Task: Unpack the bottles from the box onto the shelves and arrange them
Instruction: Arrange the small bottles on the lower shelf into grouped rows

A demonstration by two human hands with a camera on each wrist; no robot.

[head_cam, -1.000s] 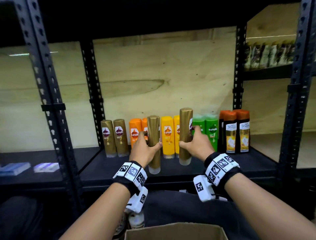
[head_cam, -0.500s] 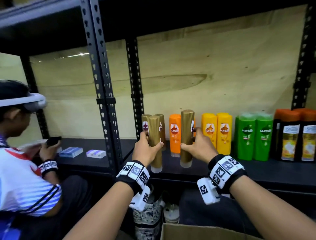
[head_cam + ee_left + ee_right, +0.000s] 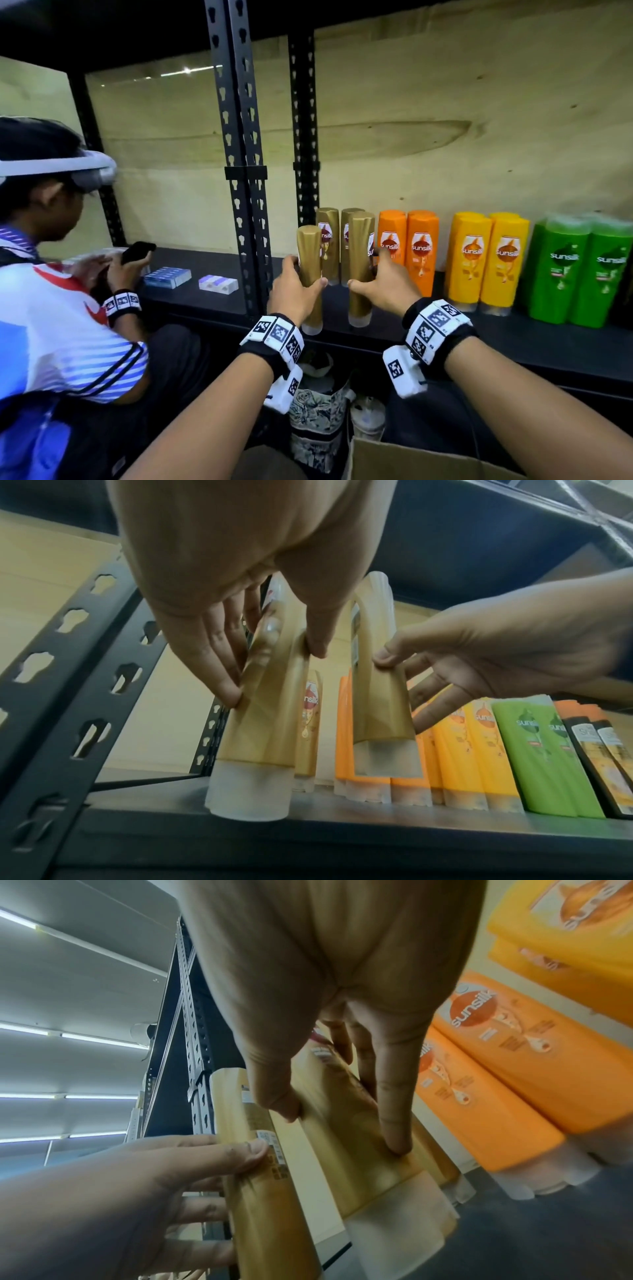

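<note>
Gold bottles: two, one per hand, both upright, clear caps down, just at the front edge of the black shelf (image 3: pixel 513 346).
L hand: left hand (image 3: pixel 294 296) wraps the left gold bottle (image 3: pixel 309 274) at mid-body — thumb on one side, fingers round the other; clamped on it. Cap sits at the shelf lip; cannot tell if it's touching down.
R hand: right hand (image 3: pixel 387 287) pinches the right gold bottle (image 3: pixel 359 267), thumb on the near side, fingers behind; clamped. Its cap looks on or barely above the shelf.
Why held so: mid-body grips keep both vertical w/ caps free, so they can go down flat.
Target spot: directly in front of the two gold bottles at the back (image 3: pixel 329 240), i.e. same colour grouped, forming a 2nd row.
Row logic: orange bottles (image 3: pixel 407 250), yellow bottles (image 3: pixel 486 260), green bottles (image 3: pixel 579 270) stand beside them in colour blocks, labels out. Held pair shows narrow edges to the head cam — prob. needs a twist so labels face front.
Box: cardboard box (image 3: pixel 411 459) at bottom edge, near the person's arms; contents not visible.
Stage: placing, not yet released.
Risk: tall narrow bottles on small caps — a nudge could tip the back pair.
Elsewhere: another person (image 3: pixel 51 308) works at the next bay w/ small packs (image 3: pixel 168 277).
</note>
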